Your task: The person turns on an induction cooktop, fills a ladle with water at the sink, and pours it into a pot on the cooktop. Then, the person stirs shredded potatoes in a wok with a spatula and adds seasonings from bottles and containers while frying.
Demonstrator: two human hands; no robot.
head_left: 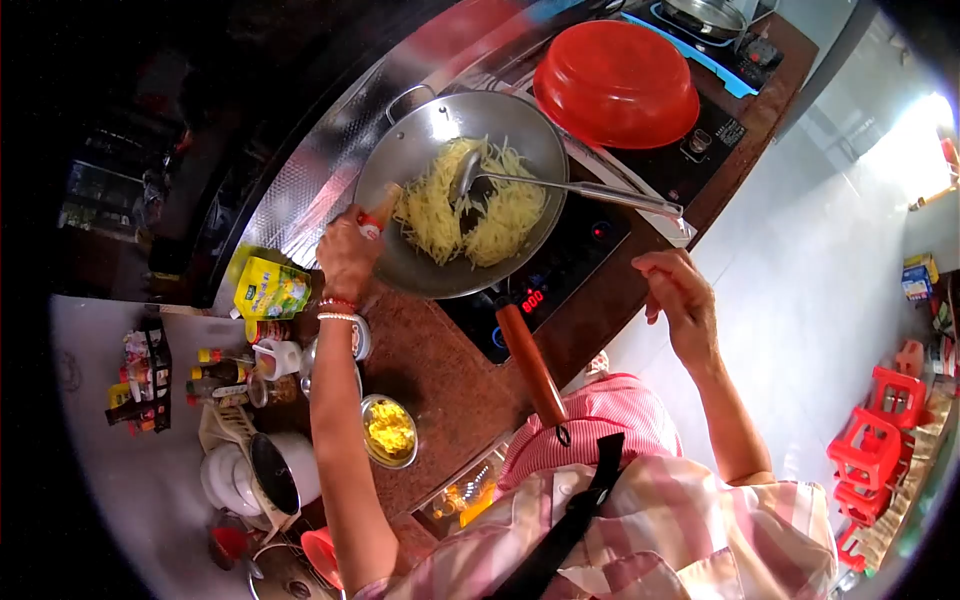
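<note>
With the right hand (685,305) loosely curled and seemingly empty, the left hand's fingers grip a red-and-white container (370,227), best tilted gently and kept low for even spread over the shreds (505,228), just right of them, in the wok (402,150), upper centre of the frame.

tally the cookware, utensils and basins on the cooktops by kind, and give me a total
Wok: 1
Ladle, resting in the wok: 1
Upturned red basin: 1
Metal pan, at the far end: 1
Total: 4
</note>
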